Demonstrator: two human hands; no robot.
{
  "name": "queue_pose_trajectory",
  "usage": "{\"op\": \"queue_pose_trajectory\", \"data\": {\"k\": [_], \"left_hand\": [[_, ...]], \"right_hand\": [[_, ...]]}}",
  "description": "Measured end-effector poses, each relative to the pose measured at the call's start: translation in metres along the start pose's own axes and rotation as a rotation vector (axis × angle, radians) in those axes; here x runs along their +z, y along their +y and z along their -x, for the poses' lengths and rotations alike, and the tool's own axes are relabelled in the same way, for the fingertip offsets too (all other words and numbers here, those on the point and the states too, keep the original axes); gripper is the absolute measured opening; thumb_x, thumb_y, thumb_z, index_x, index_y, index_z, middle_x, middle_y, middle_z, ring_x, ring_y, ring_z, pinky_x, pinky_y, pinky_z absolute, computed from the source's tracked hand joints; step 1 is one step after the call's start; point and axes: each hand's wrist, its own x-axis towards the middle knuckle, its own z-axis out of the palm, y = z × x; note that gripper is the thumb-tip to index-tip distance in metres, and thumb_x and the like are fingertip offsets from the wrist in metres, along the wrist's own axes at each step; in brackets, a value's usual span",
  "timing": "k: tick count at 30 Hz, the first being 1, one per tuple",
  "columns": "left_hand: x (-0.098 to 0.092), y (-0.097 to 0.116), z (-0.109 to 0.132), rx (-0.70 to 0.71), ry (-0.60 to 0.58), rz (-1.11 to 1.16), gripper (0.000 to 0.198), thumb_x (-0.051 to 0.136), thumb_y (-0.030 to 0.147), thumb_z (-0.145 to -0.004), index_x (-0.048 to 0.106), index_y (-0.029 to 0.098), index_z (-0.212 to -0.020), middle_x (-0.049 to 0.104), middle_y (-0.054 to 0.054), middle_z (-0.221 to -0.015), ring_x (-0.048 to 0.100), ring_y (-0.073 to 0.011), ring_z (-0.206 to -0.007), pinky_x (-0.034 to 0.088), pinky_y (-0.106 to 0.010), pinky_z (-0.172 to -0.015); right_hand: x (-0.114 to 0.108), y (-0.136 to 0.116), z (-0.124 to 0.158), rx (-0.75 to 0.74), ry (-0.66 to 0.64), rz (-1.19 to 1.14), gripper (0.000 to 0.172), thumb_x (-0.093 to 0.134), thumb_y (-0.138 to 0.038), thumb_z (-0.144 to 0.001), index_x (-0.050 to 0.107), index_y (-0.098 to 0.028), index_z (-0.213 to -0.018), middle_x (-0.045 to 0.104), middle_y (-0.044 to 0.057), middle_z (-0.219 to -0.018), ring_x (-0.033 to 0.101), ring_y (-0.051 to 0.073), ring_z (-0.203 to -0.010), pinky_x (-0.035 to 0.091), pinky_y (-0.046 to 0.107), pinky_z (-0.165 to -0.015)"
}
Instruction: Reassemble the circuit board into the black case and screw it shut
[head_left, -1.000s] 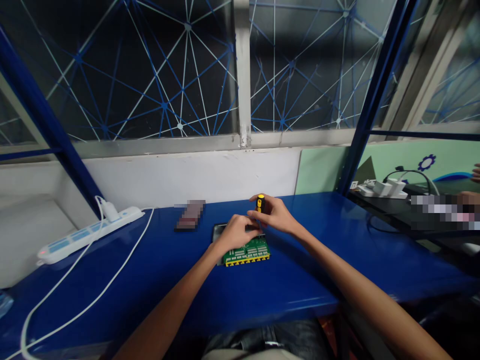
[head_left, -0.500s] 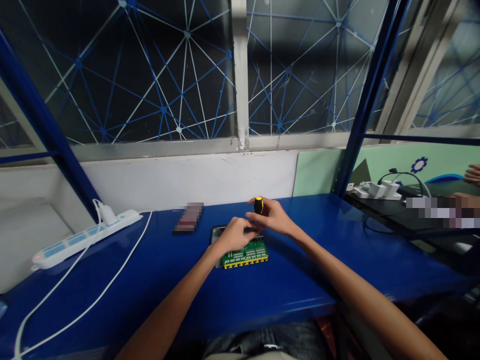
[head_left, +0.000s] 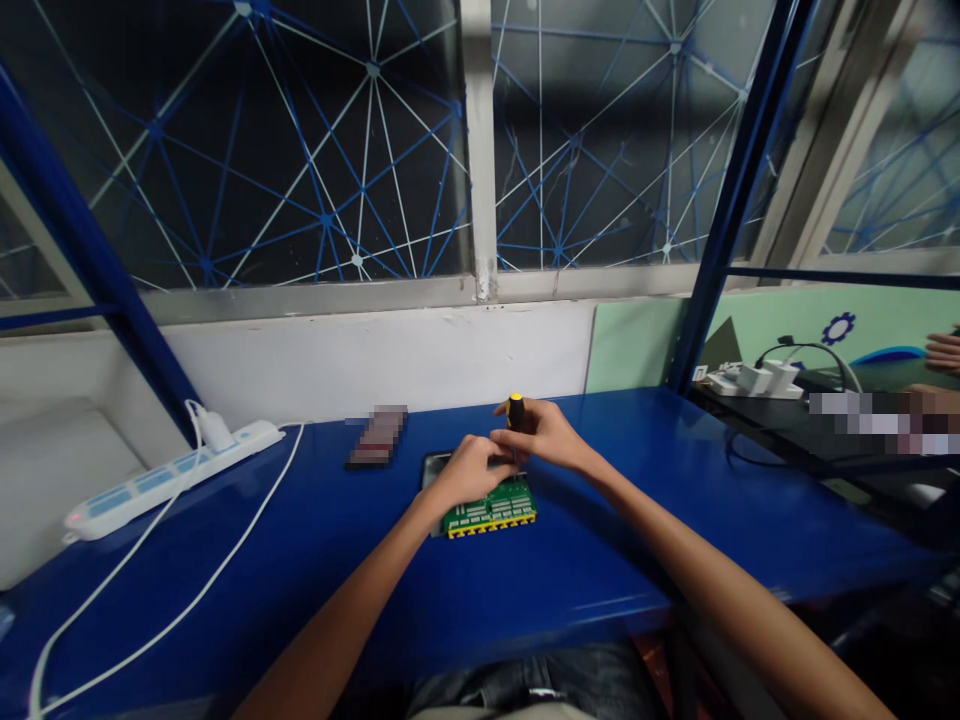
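Note:
A green circuit board (head_left: 491, 508) with a row of yellow connectors along its near edge lies on the blue table, in or on a dark metal case (head_left: 433, 470) that shows at its left. My right hand (head_left: 546, 432) is closed around the handle of a black and yellow screwdriver (head_left: 516, 410), held upright over the board's far right part. Over the board's far side rests my left hand (head_left: 472, 468), its fingers drawn together by the screwdriver's shaft. What those fingertips grip, and the screwdriver's tip, are hidden.
A dark phone-like slab, partly blurred (head_left: 379, 436), lies behind and left of the board. At the left, a white power strip (head_left: 176, 478) trails a white cable (head_left: 247, 530) over the blue table (head_left: 600, 560). Another person's hand (head_left: 943, 350) shows at far right, over a black table.
The screwdriver's handle has shifted very slightly left, with small movement in my right fingers. My left hand and the board stay where they were.

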Motion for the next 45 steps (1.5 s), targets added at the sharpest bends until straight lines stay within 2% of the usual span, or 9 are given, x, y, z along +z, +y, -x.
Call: {"op": "queue_pose_trajectory", "data": {"k": [6,14,22,31,39,45], "left_hand": [[0.0021,-0.0018,-0.0005,-0.032,0.032,-0.003,0.015,0.064,0.024,-0.081,0.077,0.019,-0.087,0.077,-0.005,-0.086,0.070,-0.0219,-0.082,0.049,-0.031,-0.074],[0.0028,-0.0057,0.0003,0.020,-0.021,-0.005,0.016,0.061,0.018,-0.081,0.076,0.019,-0.087,0.077,-0.004,-0.090,0.070,-0.0232,-0.090,0.048,-0.029,-0.077],[0.0041,-0.0051,-0.0001,-0.011,0.022,-0.026,0.012,0.067,0.024,-0.080,0.076,0.020,-0.086,0.077,-0.003,-0.089,0.070,-0.0229,-0.089,0.049,-0.029,-0.078],[0.0045,-0.0054,0.0010,0.064,-0.052,-0.018,0.019,0.060,0.015,-0.082,0.075,0.018,-0.093,0.076,-0.005,-0.095,0.069,-0.0221,-0.093,0.050,-0.031,-0.083],[0.0058,-0.0070,0.0002,0.019,-0.018,-0.061,0.012,0.066,0.020,-0.079,0.076,0.020,-0.087,0.076,-0.003,-0.090,0.070,-0.0230,-0.090,0.050,-0.031,-0.078],[0.0068,-0.0083,-0.0003,0.028,-0.015,-0.040,0.013,0.066,0.021,-0.080,0.076,0.019,-0.089,0.076,-0.005,-0.092,0.070,-0.0238,-0.092,0.050,-0.031,-0.081]], "right_hand": [[0.0007,0.0015,-0.0005,0.011,0.007,-0.003,0.037,0.069,-0.042,-0.077,0.062,-0.017,-0.102,0.059,-0.001,-0.063,0.054,0.013,-0.054,0.041,0.027,-0.052],[0.0010,0.0021,-0.0007,-0.001,0.007,-0.005,0.036,0.067,-0.043,-0.079,0.062,-0.017,-0.103,0.061,0.000,-0.068,0.055,0.013,-0.056,0.043,0.027,-0.054],[0.0015,0.0005,-0.0002,0.016,-0.016,-0.032,0.039,0.068,-0.043,-0.077,0.061,-0.015,-0.105,0.061,0.001,-0.067,0.056,0.013,-0.054,0.044,0.028,-0.053],[0.0014,0.0026,-0.0006,0.005,0.001,-0.015,0.034,0.065,-0.038,-0.079,0.062,-0.015,-0.104,0.061,0.001,-0.067,0.055,0.013,-0.056,0.043,0.027,-0.053],[0.0026,0.0034,-0.0008,0.011,-0.004,-0.008,0.035,0.066,-0.041,-0.079,0.063,-0.016,-0.102,0.061,0.001,-0.066,0.054,0.013,-0.055,0.043,0.027,-0.053],[0.0035,0.0069,-0.0012,-0.005,-0.009,-0.014,0.034,0.066,-0.040,-0.080,0.063,-0.015,-0.102,0.062,0.001,-0.066,0.055,0.013,-0.055,0.043,0.027,-0.052]]}}
